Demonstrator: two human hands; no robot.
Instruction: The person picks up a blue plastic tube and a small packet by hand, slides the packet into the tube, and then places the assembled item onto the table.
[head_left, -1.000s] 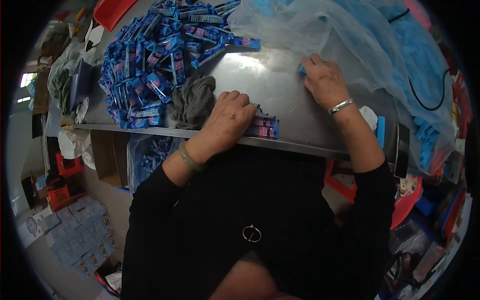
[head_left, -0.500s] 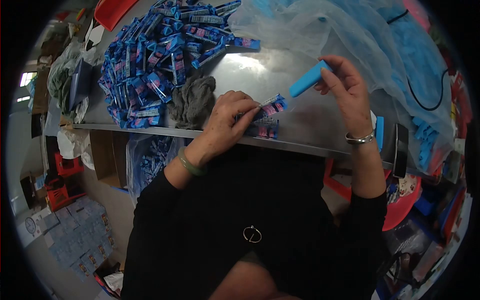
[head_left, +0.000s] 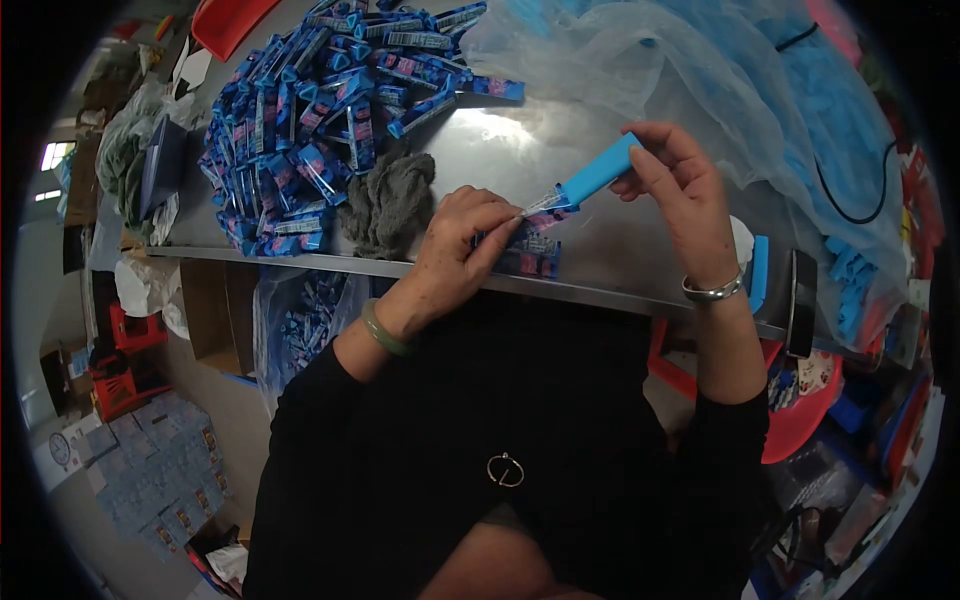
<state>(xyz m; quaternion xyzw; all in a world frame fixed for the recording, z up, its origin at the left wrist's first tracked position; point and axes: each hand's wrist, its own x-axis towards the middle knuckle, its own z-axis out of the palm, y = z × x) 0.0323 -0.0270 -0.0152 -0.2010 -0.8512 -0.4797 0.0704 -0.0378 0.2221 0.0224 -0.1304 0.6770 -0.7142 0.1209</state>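
My left hand (head_left: 463, 240) pinches one end of a small printed blue and pink wrapper (head_left: 548, 208) over the metal table. Between the thumb and fingers of my right hand (head_left: 680, 180) is a light blue stick-shaped piece (head_left: 602, 172), tilted down to the left, its lower end touching or overlapping the wrapper's open-looking end. Another printed wrapper (head_left: 530, 262) lies below them near the table's front edge. A grey cloth (head_left: 388, 204) sits just left of my left hand, beside a large heap of filled-looking blue packets (head_left: 290, 130).
Translucent plastic sheeting (head_left: 620, 60) with light blue pieces spreads over the back right, crossed by a black cord (head_left: 850, 212). A black object (head_left: 801, 300) stands at the table's right front edge. A red tray (head_left: 225, 25) lies back left; an open box (head_left: 212, 310) is below.
My right hand has brought the light blue piece down and left, from apart to against the wrapper's end. My left hand has stayed nearly still, pinching the wrapper.
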